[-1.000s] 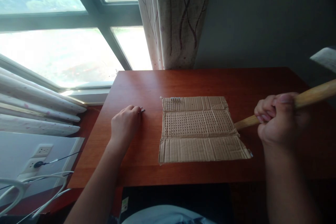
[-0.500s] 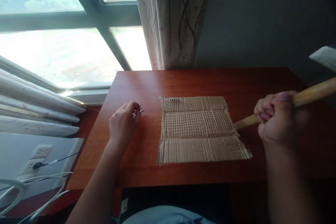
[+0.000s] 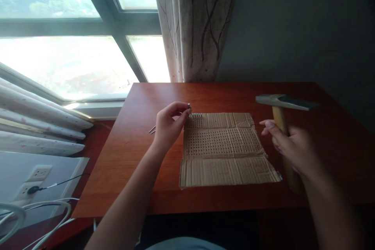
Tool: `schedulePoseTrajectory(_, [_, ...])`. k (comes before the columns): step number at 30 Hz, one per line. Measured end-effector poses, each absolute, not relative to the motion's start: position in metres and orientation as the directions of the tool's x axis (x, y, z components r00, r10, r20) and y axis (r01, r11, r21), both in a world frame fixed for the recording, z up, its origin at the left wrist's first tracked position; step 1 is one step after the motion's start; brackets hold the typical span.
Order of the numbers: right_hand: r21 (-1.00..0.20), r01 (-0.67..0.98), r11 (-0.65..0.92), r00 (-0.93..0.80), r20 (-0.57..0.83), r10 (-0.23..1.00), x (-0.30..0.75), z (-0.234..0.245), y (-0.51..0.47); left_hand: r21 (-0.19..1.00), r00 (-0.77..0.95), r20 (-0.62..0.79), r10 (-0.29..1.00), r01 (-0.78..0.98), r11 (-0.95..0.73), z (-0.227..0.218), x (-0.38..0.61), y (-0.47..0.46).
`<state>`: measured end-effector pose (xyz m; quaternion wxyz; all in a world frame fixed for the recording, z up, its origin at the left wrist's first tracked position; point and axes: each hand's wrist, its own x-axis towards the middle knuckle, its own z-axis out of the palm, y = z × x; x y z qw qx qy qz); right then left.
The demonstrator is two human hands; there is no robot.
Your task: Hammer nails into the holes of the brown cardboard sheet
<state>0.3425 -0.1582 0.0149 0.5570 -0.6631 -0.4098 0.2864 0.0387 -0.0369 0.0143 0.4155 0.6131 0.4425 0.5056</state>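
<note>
Nail point(image 3: 189, 105) first: in the head view it sits upright at the far left corner of the cardboard sheet point(image 3: 225, 172), pinched between the thumb and fingers of the left hand point(image 3: 172, 122). Its lower end is hidden, so I cannot tell whether it touches the cardboard. Just to its right, a row of small metal nails point(image 3: 197, 115) runs along the sheet's far edge. Rows of holes cover the sheet's middle band, with a smaller patch at the far left; the near band is plain.

The right hand point(image 3: 288, 144), off to the right of the sheet, is clamped around the wooden handle of a hammer point(image 3: 281, 100) (its metal head lies above the fist, pointing left and right). A couple of loose nails point(image 3: 152, 129) lie to the left of the left hand on the reddish-brown table point(image 3: 125, 179). Beyond the far edge hangs a patterned curtain point(image 3: 199, 27), with a bright window point(image 3: 58, 60) at the far left.
</note>
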Motion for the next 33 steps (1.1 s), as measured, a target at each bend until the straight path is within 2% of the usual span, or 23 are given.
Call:
schedulePoseTrajectory(2, [-0.939,0.255,-0.229,0.452,-0.094,0.887,0.341,0.016,-0.159,0.941,0.086,0.287,0.954,0.16,-0.297,0.005,0.041,-0.035])
schedulePoseTrajectory(4, [-0.92,0.249,-0.303,0.448,-0.168,0.878,0.34,0.02,-0.159,0.93,0.077,0.312,0.947,0.176,-0.321,-0.001,0.041,-0.034])
schedulePoseTrajectory(21, [-0.899,0.217,-0.382,0.467,-0.248,0.849,0.336,0.016,-0.157,0.866,0.102,0.396,0.913,0.289,-0.408,0.001,0.041,-0.036])
schedulePoseTrajectory(33, [-0.898,0.237,-0.372,0.456,-0.236,0.858,0.334,0.024,-0.156,0.809,0.104,0.447,0.889,0.377,-0.451,0.0,0.04,-0.037])
